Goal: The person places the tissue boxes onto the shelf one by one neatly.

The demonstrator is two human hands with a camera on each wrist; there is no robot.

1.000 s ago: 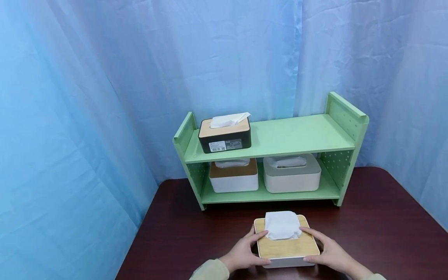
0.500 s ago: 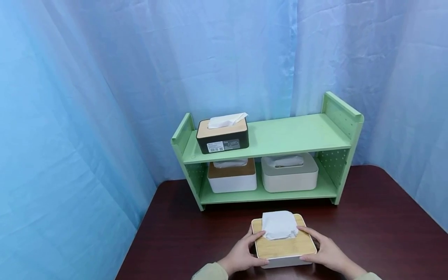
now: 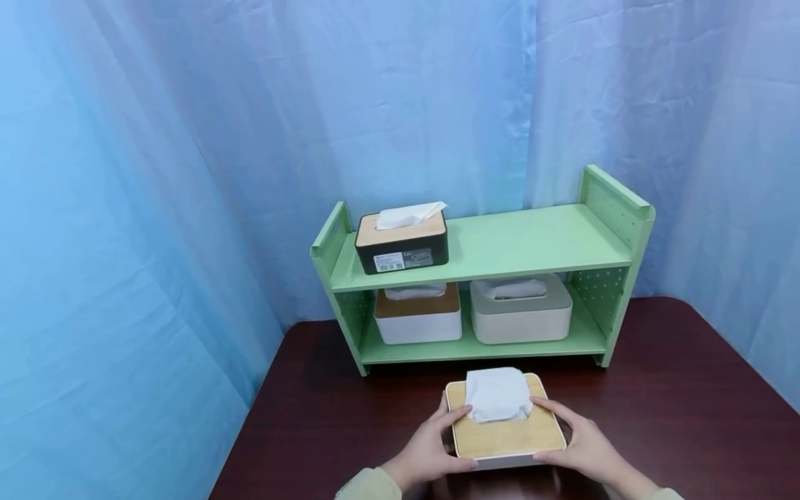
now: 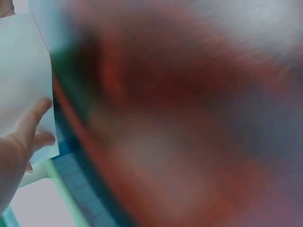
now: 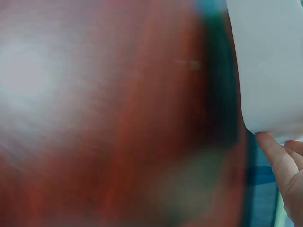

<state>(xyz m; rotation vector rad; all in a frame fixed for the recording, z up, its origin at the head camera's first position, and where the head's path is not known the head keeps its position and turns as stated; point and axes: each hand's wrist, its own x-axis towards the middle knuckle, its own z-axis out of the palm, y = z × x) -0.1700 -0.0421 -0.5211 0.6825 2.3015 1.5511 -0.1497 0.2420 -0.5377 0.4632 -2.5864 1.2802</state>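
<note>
A white tissue box (image 3: pixel 507 439) with a bamboo lid is between the two hands near the table's front, a white tissue (image 3: pixel 498 396) standing out of its slot. My left hand (image 3: pixel 426 450) grips its left side, thumb at the near corner and a finger on the lid. On the right side my right hand (image 3: pixel 581 450) holds it in a matching grip. In the left wrist view, fingertips press the white box wall (image 4: pixel 23 71). The right wrist view has fingers at the lower corner of the white box (image 5: pixel 272 66). Dark shadow shows beneath the box.
Behind stands a green two-tier shelf (image 3: pixel 531 239). On top, at left, is a black tissue box (image 3: pixel 403 253) with a wood lid. Below sit a white tissue box with a brown lid (image 3: pixel 419 326) and a cream one with a grey lid (image 3: pixel 523 323). Blue curtains (image 3: pixel 437 104) enclose the dark red table (image 3: pixel 675 389).
Both hands have brought the tissue box slightly up and left in the head view, and it appears lifted off the table. The shelf and its boxes have stayed put.
</note>
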